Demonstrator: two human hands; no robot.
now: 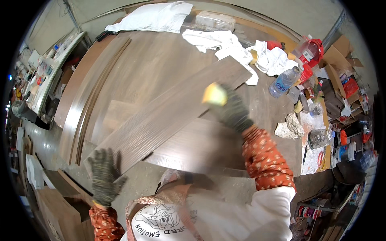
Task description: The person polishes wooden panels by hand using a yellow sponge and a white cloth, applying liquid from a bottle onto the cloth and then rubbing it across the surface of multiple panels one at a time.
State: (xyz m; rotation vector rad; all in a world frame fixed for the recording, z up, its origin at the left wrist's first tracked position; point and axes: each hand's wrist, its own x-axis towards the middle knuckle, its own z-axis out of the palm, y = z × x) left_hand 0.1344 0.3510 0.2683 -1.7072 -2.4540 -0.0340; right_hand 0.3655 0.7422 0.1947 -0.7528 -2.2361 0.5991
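A long grey-brown wood-grain board (169, 108) lies slantwise over the worktable, from near left to far right. My left hand (105, 176), in a dark grey knit glove, rests on its near end with the fingers stretched out and the thumb apart. My right hand (233, 110), gloved the same way, is closed around a yellow sponge (215, 94) over the board's right part. Motion blurs the sponge and this hand. Beneath the slanted board, another wood-grain board (193, 146) shows along the table's near edge.
White cloths (219, 40) and a plastic-wrapped block (215, 21) lie at the back. To the right stand a clear bottle (285, 81), a red-capped jug (311, 52) and a crumpled rag (289, 126). Narrow brown strips (100, 88) run along the left. Cardboard boxes (341, 56) stand beyond.
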